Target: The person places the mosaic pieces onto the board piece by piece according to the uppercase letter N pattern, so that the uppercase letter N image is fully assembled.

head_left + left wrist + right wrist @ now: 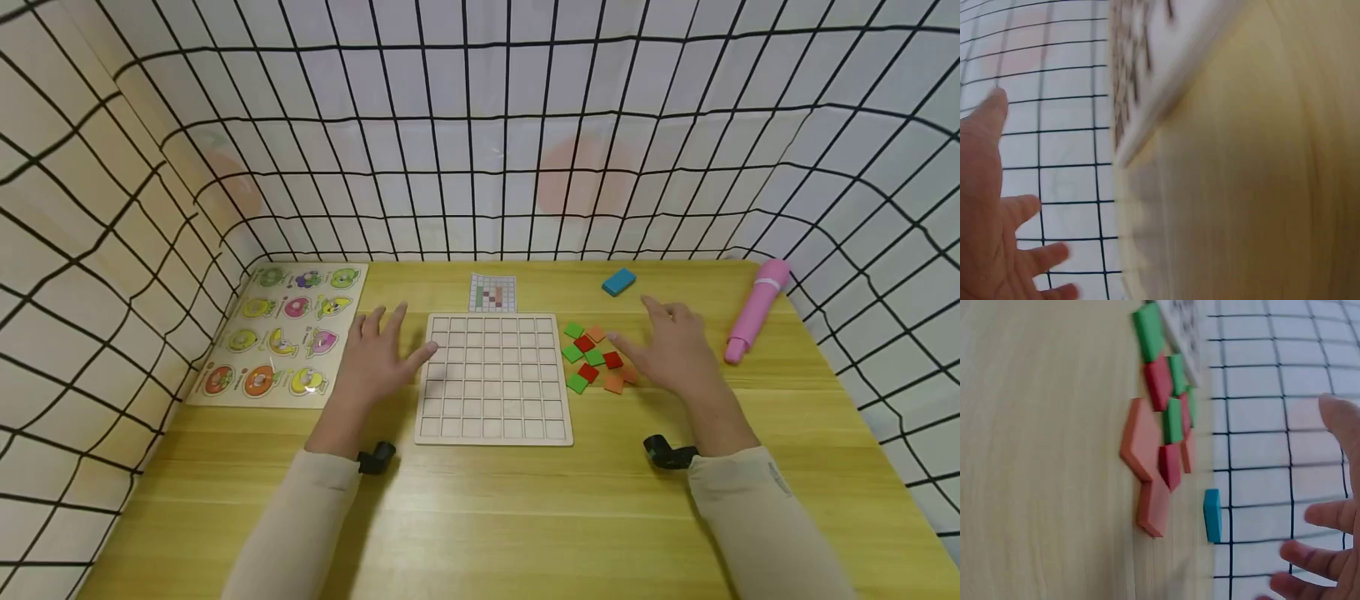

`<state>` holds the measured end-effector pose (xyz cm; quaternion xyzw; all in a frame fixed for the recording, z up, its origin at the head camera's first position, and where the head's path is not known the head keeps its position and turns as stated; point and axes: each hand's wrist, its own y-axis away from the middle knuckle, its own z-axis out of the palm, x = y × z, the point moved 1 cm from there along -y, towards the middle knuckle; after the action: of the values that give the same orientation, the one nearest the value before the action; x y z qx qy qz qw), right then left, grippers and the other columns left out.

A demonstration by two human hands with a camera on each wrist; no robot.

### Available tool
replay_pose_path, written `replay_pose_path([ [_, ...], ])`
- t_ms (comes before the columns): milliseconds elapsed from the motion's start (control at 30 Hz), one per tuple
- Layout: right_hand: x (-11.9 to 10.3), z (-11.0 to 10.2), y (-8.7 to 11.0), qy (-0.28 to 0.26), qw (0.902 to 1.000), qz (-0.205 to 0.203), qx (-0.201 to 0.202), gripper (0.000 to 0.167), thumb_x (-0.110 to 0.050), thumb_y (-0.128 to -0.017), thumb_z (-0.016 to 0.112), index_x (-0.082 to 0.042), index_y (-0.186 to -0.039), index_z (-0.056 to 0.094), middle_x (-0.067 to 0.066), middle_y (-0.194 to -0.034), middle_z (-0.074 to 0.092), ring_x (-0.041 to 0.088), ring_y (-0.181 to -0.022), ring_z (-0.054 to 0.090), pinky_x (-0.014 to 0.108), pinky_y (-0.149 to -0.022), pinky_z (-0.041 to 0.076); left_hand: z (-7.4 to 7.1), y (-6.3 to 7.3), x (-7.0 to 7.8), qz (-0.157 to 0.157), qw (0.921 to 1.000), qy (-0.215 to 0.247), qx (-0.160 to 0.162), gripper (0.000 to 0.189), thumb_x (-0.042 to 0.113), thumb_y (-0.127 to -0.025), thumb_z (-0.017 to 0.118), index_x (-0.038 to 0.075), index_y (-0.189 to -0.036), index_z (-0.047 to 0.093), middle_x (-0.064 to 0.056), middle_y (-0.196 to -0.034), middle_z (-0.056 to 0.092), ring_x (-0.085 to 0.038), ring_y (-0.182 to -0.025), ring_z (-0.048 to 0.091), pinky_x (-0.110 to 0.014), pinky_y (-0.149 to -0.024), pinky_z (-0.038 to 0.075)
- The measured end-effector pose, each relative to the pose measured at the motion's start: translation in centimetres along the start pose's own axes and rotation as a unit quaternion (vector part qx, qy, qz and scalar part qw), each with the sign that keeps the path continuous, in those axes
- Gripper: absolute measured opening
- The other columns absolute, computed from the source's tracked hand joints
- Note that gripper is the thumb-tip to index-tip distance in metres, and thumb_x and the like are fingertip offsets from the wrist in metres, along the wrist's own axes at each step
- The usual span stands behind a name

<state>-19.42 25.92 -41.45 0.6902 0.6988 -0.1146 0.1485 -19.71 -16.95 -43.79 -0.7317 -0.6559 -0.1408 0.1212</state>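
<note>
Tiles (594, 357) lie just left of the spread right grip (672, 354); the board (492, 372) sits beside the left grip (377, 362), also spread; a low sweep could scatter tiles.

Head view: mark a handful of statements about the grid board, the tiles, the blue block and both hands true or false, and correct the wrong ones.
1. The coloured tiles lie to the right of the grid board. True.
2. The right hand grips one of the coloured tiles. False: it holds nothing.
3. The left hand holds nothing. True.
4. The grid board is filled with coloured tiles. False: its cells are bare.
5. The blue block lies left of the grid board. False: the blue block lies to its right, beyond the coloured tiles.
</note>
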Motion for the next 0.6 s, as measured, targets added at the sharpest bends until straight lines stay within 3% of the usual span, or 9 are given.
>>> replay_pose_path([
  [133,1.3,-0.3,0.4,-0.081,0.9964,0.012,-0.019,0.095,-0.072,-0.095,0.049,-0.007,-0.161,0.028,0.034,-0.142,0.045,0.051,-0.128,0.046,0.066,-0.097,0.044,0.4,0.6,-0.3,-0.009,0.9949,0.098,-0.021,0.087,0.072,-0.095,0.047,0.023,-0.164,0.024,-0.025,-0.156,0.036,-0.049,-0.144,0.029,-0.068,-0.112,0.032],
  [300,2.6,0.0,0.9,-0.141,0.9875,0.032,-0.061,0.084,-0.065,-0.096,0.055,-0.009,-0.156,0.039,0.024,-0.131,0.057,0.039,-0.113,0.056,0.047,-0.085,0.05,1.0,1.4,-0.5,-0.004,0.9837,0.179,-0.02,0.073,0.057,-0.1,0.056,0.018,-0.159,0.037,-0.02,-0.118,0.062,-0.038,-0.114,0.052,-0.057,-0.102,0.039],
  [467,3.8,1.2,1.2,-0.193,0.9745,0.034,-0.109,0.076,-0.055,-0.096,0.065,-0.01,-0.153,0.044,0.016,-0.118,0.06,0.025,-0.096,0.057,0.032,-0.077,0.048,2.1,1.8,-0.7,0.008,0.9766,0.215,-0.009,0.061,0.044,-0.1,0.062,0.016,-0.153,0.048,-0.01,-0.089,0.063,-0.024,-0.085,0.054,-0.037,-0.078,0.043],
  [600,4.4,2.0,1.3,-0.212,0.9678,0.026,-0.134,0.071,-0.048,-0.094,0.071,-0.008,-0.149,0.049,0.008,-0.102,0.058,0.018,-0.087,0.053,0.027,-0.073,0.045,2.9,2.0,-0.8,0.013,0.9765,0.215,-0.007,0.055,0.037,-0.1,0.064,0.015,-0.149,0.054,-0.007,-0.087,0.06,-0.023,-0.085,0.051,-0.037,-0.078,0.036],
])
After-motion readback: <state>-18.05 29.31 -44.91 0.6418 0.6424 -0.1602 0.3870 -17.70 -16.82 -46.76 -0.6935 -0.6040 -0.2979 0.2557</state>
